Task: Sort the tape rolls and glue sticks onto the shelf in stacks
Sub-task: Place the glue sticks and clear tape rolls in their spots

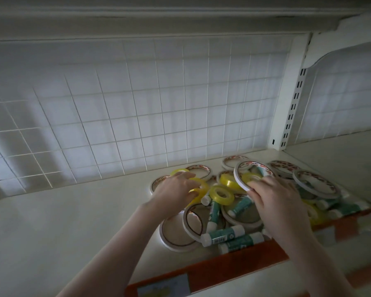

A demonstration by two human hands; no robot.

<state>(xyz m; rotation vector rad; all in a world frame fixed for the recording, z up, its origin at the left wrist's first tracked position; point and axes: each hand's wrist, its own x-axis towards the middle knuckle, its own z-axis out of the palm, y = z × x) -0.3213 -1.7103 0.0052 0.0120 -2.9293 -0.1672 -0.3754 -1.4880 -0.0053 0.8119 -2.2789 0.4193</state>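
Observation:
A mixed pile lies on the cream shelf (62,221): wide white tape rolls (176,234), small yellow tape rolls (221,195) and teal glue sticks (222,232) with white caps. My left hand (176,190) reaches into the pile's left side and grips a yellow tape roll (198,187). My right hand (274,202) holds a thin white tape roll (241,179) tilted up on its edge above the pile, fingers curled round its near rim. Another yellow roll (250,177) shows through that ring.
A white wire grid (159,103) backs the shelf, with a slotted upright post (293,103) at the right. An orange price strip (234,264) runs along the front edge. The shelf's left half is bare. Another shelf hangs overhead.

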